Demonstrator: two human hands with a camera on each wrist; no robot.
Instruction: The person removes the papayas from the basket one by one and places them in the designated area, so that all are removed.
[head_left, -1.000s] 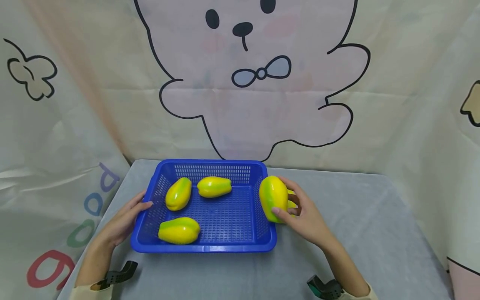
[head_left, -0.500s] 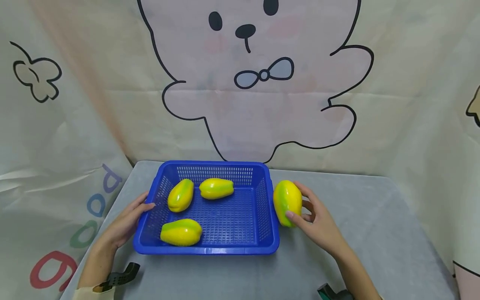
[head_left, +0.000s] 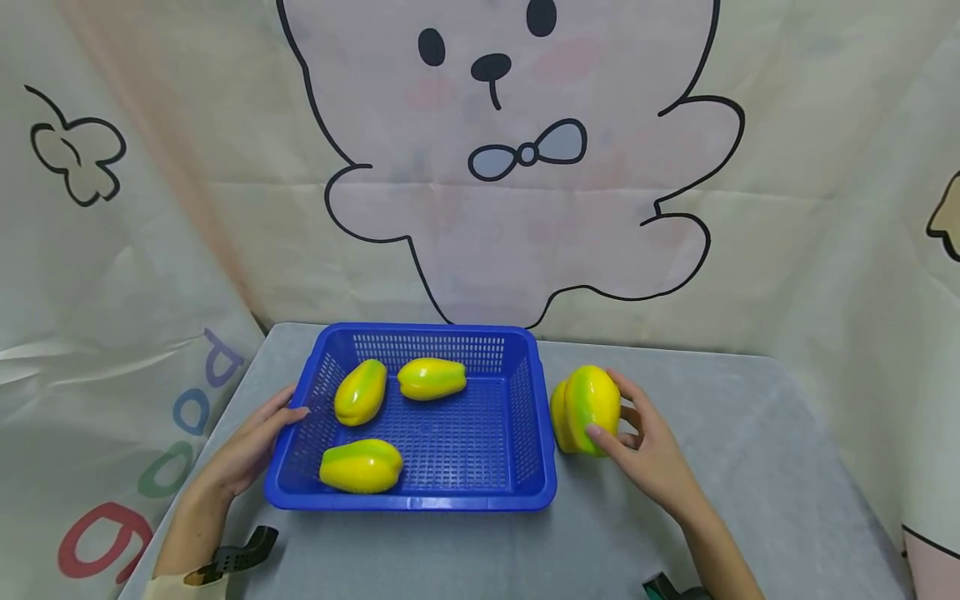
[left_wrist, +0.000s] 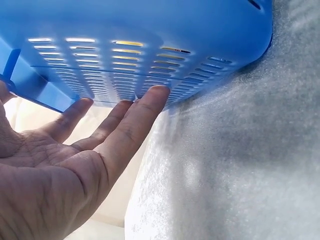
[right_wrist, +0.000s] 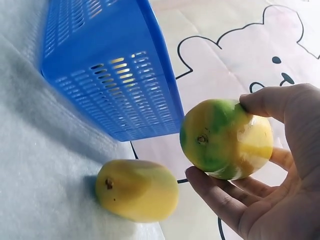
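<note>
The desk [head_left: 720, 425] is covered in soft grey cloth, and its back edge comes up to a big cream cloth wall [head_left: 795, 250]. On that wall is a huge pale pink bear drawing [head_left: 525, 233] with thick black lines and a grey-blue bow tie [head_left: 527, 153] (it is a bit tilted). The whitish cloth on the left side [head_left: 60, 275] has a black-lined flower shape [head_left: 78, 158] and round letter shapes in purple, blue, green and red [head_left: 105, 537]. Low at the right there is a pink patch [head_left: 937, 571].

A blue plastic basket with lots of little holes [head_left: 412, 503] sits on the desk. Inside lie three shiny yellow-and-green fruits, shaped like papayas: one at the back left [head_left: 360, 392], one at the back middle [head_left: 432, 379] and one at the front left [head_left: 362, 467].

The left grip [head_left: 258, 437] holds the basket's left side, thumb on the rim and fingers against the outside. The right grip [head_left: 648, 454] is holding a plump yellow-and-green fruit [head_left: 595, 408] up over the desk, just right of the basket. Another fruit, mostly yellow [head_left: 560, 421], lies on the desk beside the basket, partly hidden behind the held one.
</note>
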